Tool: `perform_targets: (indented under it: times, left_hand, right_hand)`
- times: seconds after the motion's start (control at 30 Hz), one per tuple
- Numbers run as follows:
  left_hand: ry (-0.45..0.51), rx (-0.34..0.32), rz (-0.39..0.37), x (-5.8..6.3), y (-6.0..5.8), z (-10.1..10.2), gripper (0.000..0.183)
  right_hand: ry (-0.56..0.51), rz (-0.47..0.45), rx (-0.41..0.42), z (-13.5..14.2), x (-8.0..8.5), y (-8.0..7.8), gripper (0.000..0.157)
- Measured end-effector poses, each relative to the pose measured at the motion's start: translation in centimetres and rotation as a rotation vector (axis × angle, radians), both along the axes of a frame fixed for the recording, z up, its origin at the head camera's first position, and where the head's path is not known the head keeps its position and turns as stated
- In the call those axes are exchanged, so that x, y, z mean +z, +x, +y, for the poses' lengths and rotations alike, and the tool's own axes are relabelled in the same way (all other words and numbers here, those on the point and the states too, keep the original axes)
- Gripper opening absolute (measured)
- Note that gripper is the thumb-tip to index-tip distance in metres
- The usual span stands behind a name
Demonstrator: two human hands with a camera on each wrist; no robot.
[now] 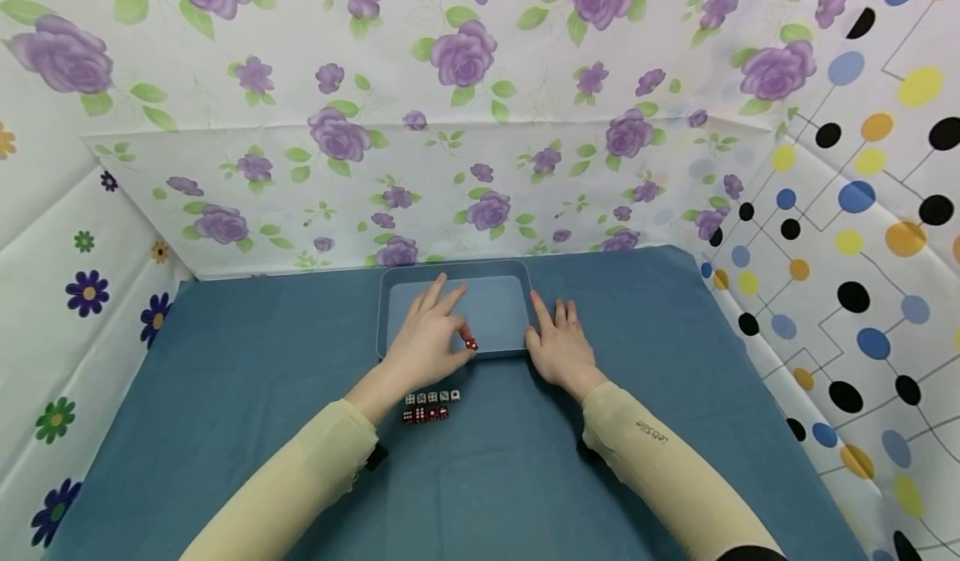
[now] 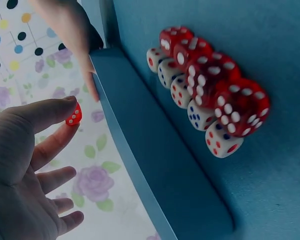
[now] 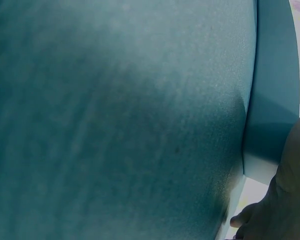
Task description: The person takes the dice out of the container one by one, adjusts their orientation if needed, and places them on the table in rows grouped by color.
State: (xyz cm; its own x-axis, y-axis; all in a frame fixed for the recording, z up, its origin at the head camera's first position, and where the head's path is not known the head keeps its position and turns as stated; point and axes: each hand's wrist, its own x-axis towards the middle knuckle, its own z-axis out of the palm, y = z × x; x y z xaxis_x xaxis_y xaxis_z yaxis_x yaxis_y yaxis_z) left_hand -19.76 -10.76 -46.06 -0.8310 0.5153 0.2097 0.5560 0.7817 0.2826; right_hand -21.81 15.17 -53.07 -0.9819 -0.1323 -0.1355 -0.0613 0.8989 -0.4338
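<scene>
Between thumb and index finger, my left hand pinches a red die with white dots, held above the front rim of a blue-grey rectangular tray. The left wrist view shows the same die at the fingertips, the other fingers spread loosely. My right hand lies at the tray's right front corner, fingers extended, the index along the side wall. Nearer me, in front of the tray, a row of white dice stands behind a row of red dice. Only part of the right hand appears in the right wrist view.
A blue cloth covers the table. Behind it hangs a white sheet with purple flowers; a dotted sheet stands on the right and a flowered one on the left.
</scene>
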Motion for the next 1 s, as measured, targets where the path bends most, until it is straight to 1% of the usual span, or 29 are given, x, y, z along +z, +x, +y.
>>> perform_targets:
  times: [0.2,0.33,0.47,0.63,0.8,1.0]
  left_hand:
    - [0.004,-0.046,0.019,-0.3,1.9,-0.8,0.015]
    - [0.007,-0.07,0.005,-0.9,3.2,-1.2,0.016]
    - [0.009,-0.088,-0.018,-1.8,4.3,-1.5,0.016]
    - [-0.008,-0.108,-0.016,-2.7,5.6,-1.7,0.02]
    - [-0.039,-0.112,0.005,-3.2,6.3,-1.7,0.021]
    - [-0.094,-0.111,0.04,-3.9,6.4,-1.7,0.019]
  right_hand:
    - [0.002,0.004,0.002,0.0,0.0,-0.1,0.063]
    - [0.005,0.004,0.003,-0.1,0.1,-0.1,0.063]
    - [0.007,0.009,0.004,-0.1,0.1,0.0,0.064]
    - [0.007,0.009,0.004,-0.1,0.0,0.0,0.064]
    - [0.007,0.007,0.001,-0.1,-0.1,0.0,0.064]
    - [0.007,0.005,0.0,-0.1,-0.1,-0.1,0.063]
